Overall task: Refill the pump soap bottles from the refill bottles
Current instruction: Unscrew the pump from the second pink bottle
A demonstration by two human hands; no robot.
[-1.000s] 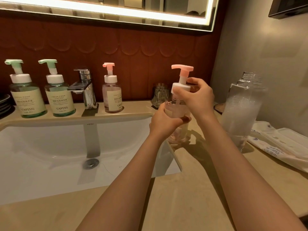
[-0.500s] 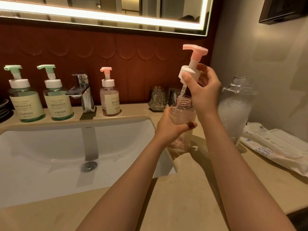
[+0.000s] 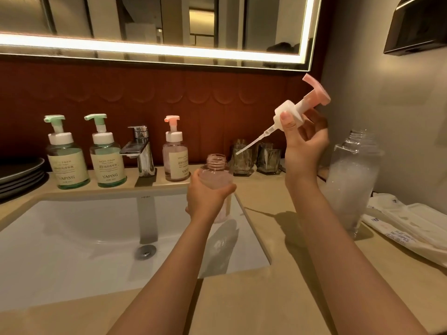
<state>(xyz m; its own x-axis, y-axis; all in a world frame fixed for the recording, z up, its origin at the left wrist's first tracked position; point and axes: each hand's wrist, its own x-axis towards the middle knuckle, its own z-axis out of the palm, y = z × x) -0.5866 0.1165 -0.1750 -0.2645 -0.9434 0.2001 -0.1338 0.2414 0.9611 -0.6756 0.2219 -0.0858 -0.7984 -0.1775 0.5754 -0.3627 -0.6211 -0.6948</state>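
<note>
My left hand (image 3: 205,198) grips a clear pink soap bottle (image 3: 216,170) with its neck uncovered, held over the sink's right edge. My right hand (image 3: 304,141) holds the pink-topped pump head (image 3: 294,114) tilted up and to the right, its dip tube pointing down-left, clear of the bottle. A large clear refill bottle (image 3: 350,184), uncapped and partly full of foamy white liquid, stands on the counter at the right. Two green pump bottles (image 3: 67,160) (image 3: 107,158) and another pink pump bottle (image 3: 174,155) stand along the back ledge.
A chrome tap (image 3: 141,151) rises behind the white sink (image 3: 72,238). Two glass tumblers (image 3: 254,158) stand at the back. Packaged wipes (image 3: 411,226) lie at the far right, dark plates (image 3: 19,175) at the far left. A beige counter (image 3: 242,298) lies in front.
My right hand unscrewed the pump head, lifted it out of the bottle and swung it up to the right. My left hand moved the open bottle slightly left, over the sink edge.
</note>
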